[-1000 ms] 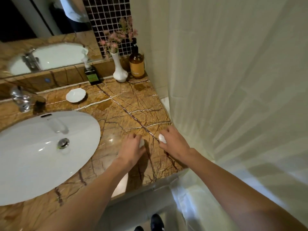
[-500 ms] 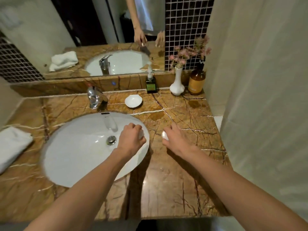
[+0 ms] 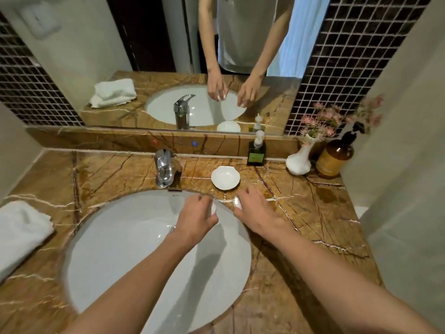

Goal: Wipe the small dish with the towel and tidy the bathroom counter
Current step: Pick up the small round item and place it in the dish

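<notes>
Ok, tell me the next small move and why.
Probably carry both hands forward to the dish and set down the small white pieces they hold. The left hand and right hand each grip one, and the dish sits empty just beyond them; the towel lies untouched.

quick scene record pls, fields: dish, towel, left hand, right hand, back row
dish: small white dish, empty, on counter right of faucet
towel: folded white towel, far left, untouched
left hand: left hand over sink, grip on small white item
right hand: right hand, small white item too
back row: green bottle, vase, amber bottle
</notes>
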